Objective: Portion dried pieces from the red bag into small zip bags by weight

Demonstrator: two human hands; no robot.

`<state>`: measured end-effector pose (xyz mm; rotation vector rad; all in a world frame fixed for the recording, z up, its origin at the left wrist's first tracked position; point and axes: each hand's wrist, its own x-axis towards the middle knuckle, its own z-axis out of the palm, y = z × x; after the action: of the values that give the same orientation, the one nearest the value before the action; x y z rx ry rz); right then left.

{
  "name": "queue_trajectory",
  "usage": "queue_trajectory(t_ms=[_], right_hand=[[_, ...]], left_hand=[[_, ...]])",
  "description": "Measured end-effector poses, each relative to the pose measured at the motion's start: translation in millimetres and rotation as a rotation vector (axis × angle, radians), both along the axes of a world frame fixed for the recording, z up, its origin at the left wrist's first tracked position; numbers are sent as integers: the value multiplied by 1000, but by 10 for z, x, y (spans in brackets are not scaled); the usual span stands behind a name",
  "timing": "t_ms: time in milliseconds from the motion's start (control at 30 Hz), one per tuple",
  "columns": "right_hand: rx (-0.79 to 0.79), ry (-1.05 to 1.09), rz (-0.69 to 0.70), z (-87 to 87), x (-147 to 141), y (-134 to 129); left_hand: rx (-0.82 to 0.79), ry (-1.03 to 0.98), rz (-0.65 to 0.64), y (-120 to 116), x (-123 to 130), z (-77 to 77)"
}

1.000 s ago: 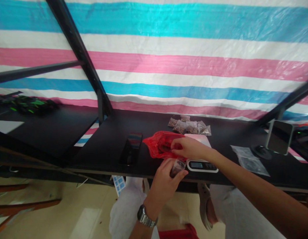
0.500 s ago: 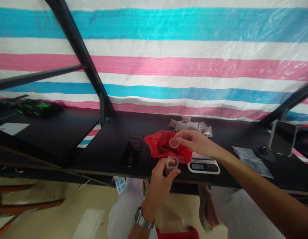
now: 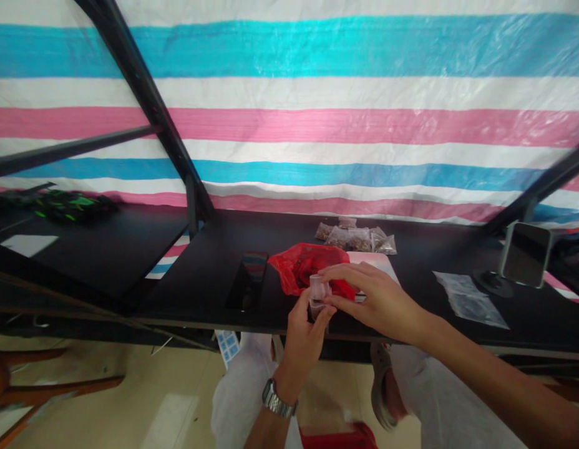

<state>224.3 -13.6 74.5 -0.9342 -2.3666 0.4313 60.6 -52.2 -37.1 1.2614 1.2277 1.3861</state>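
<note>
My left hand (image 3: 304,333) grips a small clear plastic cup (image 3: 317,308) at the table's front edge, with something dark in its lower part. Between the fingers of my right hand (image 3: 376,302) is a second small clear cup (image 3: 319,287), tipped over the mouth of the first. The two cups meet or nearly touch. Just behind them lies an open red plastic bag (image 3: 292,263) with dark contents that I cannot make out. A white digital scale (image 3: 380,260) is partly hidden under my right hand.
Several small filled clear packets (image 3: 359,239) lie at the back. On the right are flat clear bags (image 3: 474,300) and a phone on a stand (image 3: 526,252). A glossy black object (image 3: 247,280) lies left of the red bag. A slanted black frame post (image 3: 153,103) rises at left.
My right hand has brought its cup down and toward me, from above the red bag onto the mouth of the left hand's cup. The scale's display is now covered.
</note>
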Motion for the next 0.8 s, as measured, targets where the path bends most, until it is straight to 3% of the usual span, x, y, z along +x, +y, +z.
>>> queue_trajectory(t_ms=[100, 200, 333, 467, 567, 800], right_hand=[[50, 41, -18, -8, 14, 31], [59, 34, -151, -34, -10, 165], [-50, -214, -320, -148, -190, 408], [-97, -322, -279, -314, -469, 530], [-110, -322, -251, -417, -600, 532], [-137, -343, -330, -550, -517, 529]], left_hand=[[16, 4, 8, -2, 3, 2], [36, 5, 9, -16, -34, -3], [42, 21, 113, -40, -172, -46], [76, 63, 343, -23, -366, -85], [107, 104, 444, 15, -479, -82], [73, 164, 424, 35, -507, -84]])
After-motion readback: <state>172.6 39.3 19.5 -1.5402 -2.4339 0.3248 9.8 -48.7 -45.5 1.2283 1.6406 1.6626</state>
